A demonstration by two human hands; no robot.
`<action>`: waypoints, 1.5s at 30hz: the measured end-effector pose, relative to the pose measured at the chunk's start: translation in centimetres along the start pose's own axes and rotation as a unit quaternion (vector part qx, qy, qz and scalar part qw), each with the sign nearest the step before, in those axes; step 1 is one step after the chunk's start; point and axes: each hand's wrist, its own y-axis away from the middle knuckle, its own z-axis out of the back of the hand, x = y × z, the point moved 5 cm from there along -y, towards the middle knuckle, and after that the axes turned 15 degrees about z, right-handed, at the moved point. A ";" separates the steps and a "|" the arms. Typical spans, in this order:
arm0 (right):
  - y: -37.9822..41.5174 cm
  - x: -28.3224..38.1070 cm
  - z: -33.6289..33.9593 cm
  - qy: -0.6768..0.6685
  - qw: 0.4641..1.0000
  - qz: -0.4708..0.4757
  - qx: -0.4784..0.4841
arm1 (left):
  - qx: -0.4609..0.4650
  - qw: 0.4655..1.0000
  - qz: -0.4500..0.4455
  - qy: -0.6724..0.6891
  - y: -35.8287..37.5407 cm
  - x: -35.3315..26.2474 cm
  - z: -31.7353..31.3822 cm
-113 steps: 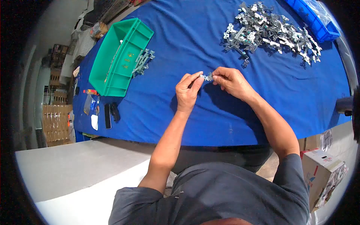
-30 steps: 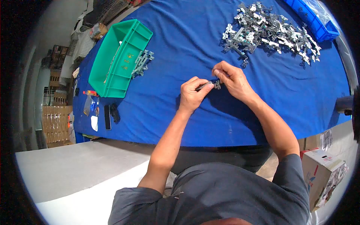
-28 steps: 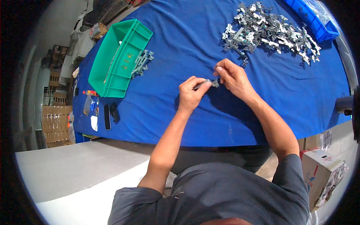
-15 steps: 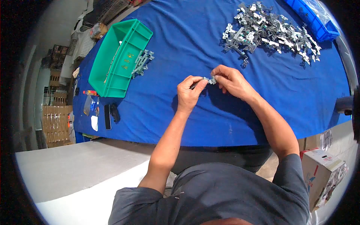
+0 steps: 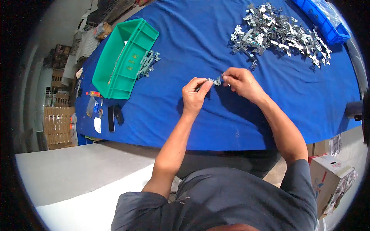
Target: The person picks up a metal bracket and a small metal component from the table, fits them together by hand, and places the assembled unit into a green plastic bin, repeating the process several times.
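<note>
My left hand (image 5: 194,96) pinches a small metal bracket (image 5: 217,82) between thumb and fingertips, above the blue cloth. The bracket's silvery end sticks out to the right, and a dark part shows under my fingers. Just right of that end is my right hand (image 5: 245,84), its thumb and fingers drawn together. A narrow gap seems to separate it from the bracket; anything between those fingertips is too small to make out.
A heap of black and silver brackets (image 5: 277,36) lies at the far right, near a blue bin (image 5: 339,36). On the left stands a green bin (image 5: 140,50) with several metal parts (image 5: 145,65) beside it. A phone (image 5: 111,119) lies near the table's front left.
My right hand has drawn back slightly to the right from the bracket, exposing more of its end. My left hand keeps its hold in nearly the same place.
</note>
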 end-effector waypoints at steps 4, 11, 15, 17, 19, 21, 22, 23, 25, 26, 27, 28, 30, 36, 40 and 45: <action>0.3 0.7 -0.7 0.003 1.000 0.016 0.018 | -0.002 1.000 0.015 0.018 0.0 0.2 -0.1; 0.3 0.0 -0.7 -0.032 0.999 0.000 0.008 | 0.013 0.999 0.025 -0.019 0.1 -0.2 -0.2; 0.3 0.2 -0.9 -0.085 0.996 0.012 0.001 | 0.027 0.998 0.023 -0.053 0.2 -0.5 -0.4; 0.2 0.2 -0.8 -0.055 0.998 0.029 0.016 | 0.037 0.997 0.013 -0.073 0.2 -0.8 -0.6; 0.0 0.4 -0.6 -0.012 0.997 0.075 0.021 | 0.042 0.994 -0.013 -0.104 0.2 -1.1 -0.8; 0.1 1.1 -0.2 -0.034 0.995 0.088 -0.043 | 0.040 0.993 -0.024 -0.112 0.3 -1.3 -0.8; 0.1 1.4 0.0 -0.045 0.992 0.095 -0.074 | 0.036 0.994 -0.022 -0.104 0.3 -1.4 -0.8; -0.1 0.9 0.2 -0.078 0.986 0.100 -0.106 | 0.032 0.995 -0.020 -0.096 0.3 -1.4 -0.7; -0.1 0.4 0.3 -0.057 0.997 0.012 -0.041 | 0.006 0.999 0.005 -0.035 0.3 -0.8 -0.3; 0.1 0.1 0.2 -0.046 0.998 -0.032 -0.008 | -0.006 1.000 0.017 -0.004 0.3 -0.6 -0.1; 0.2 0.2 -0.1 -0.040 0.999 -0.024 0.023 | 0.002 0.999 0.038 0.022 0.3 -0.4 0.0; 0.3 0.3 -0.3 -0.046 0.998 -0.024 0.026 | 0.006 0.999 0.030 0.016 0.3 -0.3 -0.1; 0.4 0.6 -0.8 -0.057 0.997 -0.026 0.033 | 0.013 1.000 0.013 0.007 0.1 0.0 -0.2; 0.3 0.0 -1.0 -0.068 0.998 0.005 0.006 | 0.022 0.998 0.048 -0.017 0.1 -0.1 -0.2; 0.1 0.4 -0.8 -0.097 0.995 0.024 0.008 | 0.026 0.998 0.014 -0.053 0.2 -0.7 -0.5; 0.2 1.5 -0.3 -0.011 0.996 0.077 -0.032 | 0.048 0.993 -0.019 -0.109 0.3 -1.6 -1.0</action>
